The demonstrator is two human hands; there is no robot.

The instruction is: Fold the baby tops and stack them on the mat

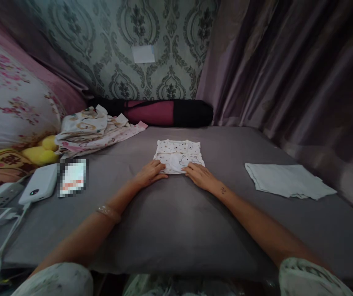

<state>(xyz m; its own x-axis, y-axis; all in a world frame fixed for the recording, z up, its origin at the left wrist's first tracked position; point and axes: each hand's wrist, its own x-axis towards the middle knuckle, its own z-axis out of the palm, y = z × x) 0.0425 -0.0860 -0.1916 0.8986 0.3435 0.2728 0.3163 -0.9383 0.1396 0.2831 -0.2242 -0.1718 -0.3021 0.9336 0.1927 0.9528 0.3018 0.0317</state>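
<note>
Head view: two bare hands at a folded printed garment (176, 158).
Garment flat mid-surface on grey sheet (176, 222); left hand (151, 172) on its near left corner, right hand (200, 176) on its near right. Fingers over fabric; pinching or only pressing, cannot tell. Pale folded cloth (287, 180) well apart, right; clothes pile (85, 130) left, beyond white power bank (39, 184).

Nothing legible, blurred character (9, 161) on yellow plush (2, 174), unreadable mark (223, 190) on right forearm (250, 210)
</note>
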